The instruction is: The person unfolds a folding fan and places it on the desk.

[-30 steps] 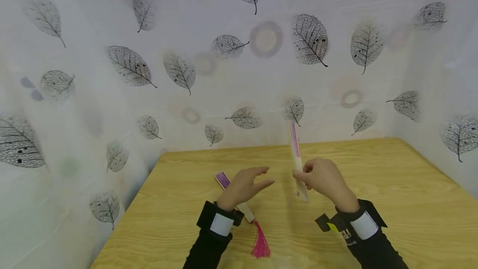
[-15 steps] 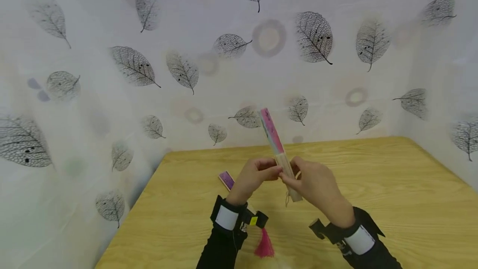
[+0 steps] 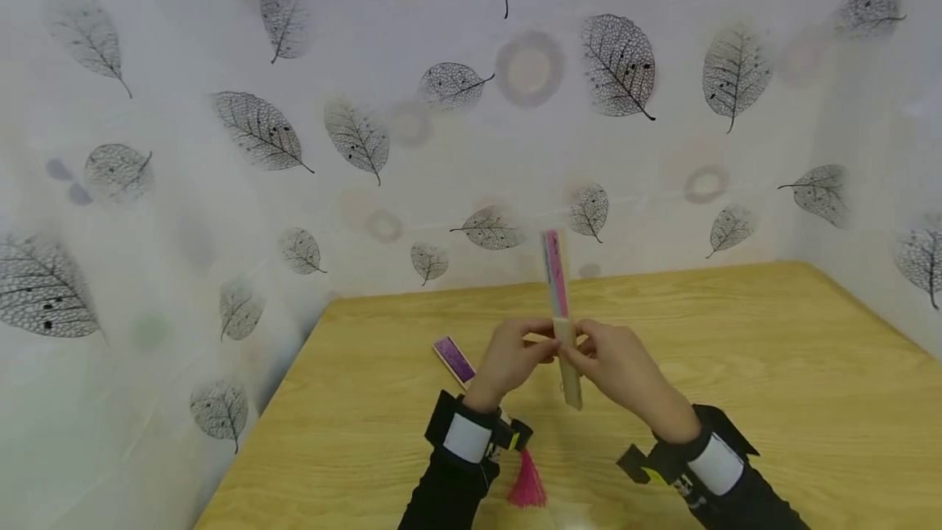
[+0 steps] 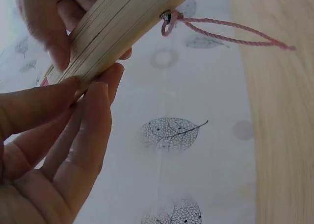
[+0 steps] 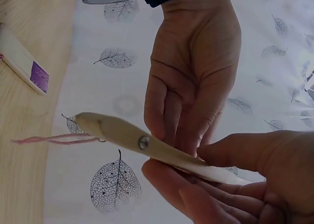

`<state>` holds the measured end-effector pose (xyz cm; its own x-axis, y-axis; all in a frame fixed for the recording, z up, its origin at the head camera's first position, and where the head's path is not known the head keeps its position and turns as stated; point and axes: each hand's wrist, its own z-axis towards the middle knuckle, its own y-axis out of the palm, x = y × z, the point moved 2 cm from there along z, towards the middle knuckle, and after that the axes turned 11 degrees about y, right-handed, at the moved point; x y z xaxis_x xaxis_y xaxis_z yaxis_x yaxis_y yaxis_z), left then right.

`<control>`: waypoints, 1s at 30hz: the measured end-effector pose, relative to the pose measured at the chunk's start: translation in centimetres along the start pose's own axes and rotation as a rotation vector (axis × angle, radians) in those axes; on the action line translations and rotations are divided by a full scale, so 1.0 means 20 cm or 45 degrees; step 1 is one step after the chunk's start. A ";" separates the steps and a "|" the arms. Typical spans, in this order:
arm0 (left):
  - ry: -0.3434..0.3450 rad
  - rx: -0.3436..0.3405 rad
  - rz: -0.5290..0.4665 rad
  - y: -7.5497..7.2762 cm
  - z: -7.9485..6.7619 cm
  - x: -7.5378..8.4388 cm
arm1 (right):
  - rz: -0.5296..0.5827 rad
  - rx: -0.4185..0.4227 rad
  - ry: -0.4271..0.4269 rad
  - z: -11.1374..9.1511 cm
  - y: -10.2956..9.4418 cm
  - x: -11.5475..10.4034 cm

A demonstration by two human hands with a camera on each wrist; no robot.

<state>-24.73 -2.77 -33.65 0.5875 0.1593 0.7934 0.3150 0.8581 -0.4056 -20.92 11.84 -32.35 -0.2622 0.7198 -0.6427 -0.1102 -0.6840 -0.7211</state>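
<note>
Fan [image 3: 562, 313] (folded) sits pinched in left grip [image 3: 509, 360] and right grip [image 3: 625, 368].

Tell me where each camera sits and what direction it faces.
Head: on the head, facing forward and down at a folded fan; left hand, right hand and dark sleeves show.
Left wrist: on the left wrist, facing that hand's grip; both hands' fingers show.
Right wrist: on the right wrist, facing the fan; both hands show.
Both wrist views share the fan and its pink cord.
</note>
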 end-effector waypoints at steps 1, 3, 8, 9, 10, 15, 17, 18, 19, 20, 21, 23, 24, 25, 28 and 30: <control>-0.005 0.016 0.048 0.01 0.00 0.00 | -0.006 0.007 0.009 0.00 0.00 0.00; -0.015 0.041 0.122 0.04 0.00 0.01 | -0.013 0.017 0.028 0.00 0.00 0.01; -0.020 0.096 0.186 0.06 0.01 0.00 | -0.031 0.071 0.046 0.00 0.00 0.01; -0.016 0.104 0.189 0.06 0.01 0.01 | -0.036 0.088 0.045 0.00 0.00 0.01; -0.009 0.112 0.194 0.06 0.01 0.01 | -0.043 0.106 0.042 0.00 0.00 0.01; -0.009 0.171 0.230 0.07 0.01 0.03 | -0.070 0.175 0.018 0.00 0.00 0.00; -0.021 0.194 0.240 0.07 0.01 0.03 | -0.075 0.190 0.015 0.00 0.00 0.00; -0.026 0.202 0.239 0.07 0.01 0.04 | -0.078 0.192 0.016 0.01 0.00 0.00; -0.022 0.205 0.238 0.07 0.01 0.04 | -0.078 0.195 0.014 0.01 0.00 0.00; -0.022 0.208 0.237 0.07 0.01 0.04 | -0.078 0.196 0.013 0.01 0.00 0.00; -0.016 0.208 0.235 0.06 0.01 0.04 | -0.078 0.194 0.013 0.01 -0.01 0.00; -0.002 0.208 0.226 0.06 0.01 0.03 | -0.071 0.185 0.017 0.01 -0.01 0.00; 0.001 0.209 0.220 0.06 0.01 0.03 | -0.067 0.181 0.019 0.02 -0.01 0.00; 0.006 0.208 0.220 0.06 0.01 0.03 | -0.063 0.180 0.023 0.02 -0.02 0.00; 0.000 0.215 0.200 0.05 0.01 0.03 | -0.055 0.179 0.040 0.02 -0.02 0.00; -0.002 0.222 0.186 0.05 0.01 0.03 | -0.060 0.191 0.048 0.01 -0.03 0.00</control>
<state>-24.18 -1.66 -33.45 0.6162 0.2884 0.7329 0.0930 0.8974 -0.4314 -21.14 12.15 -31.88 -0.2176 0.7537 -0.6201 -0.2645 -0.6571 -0.7058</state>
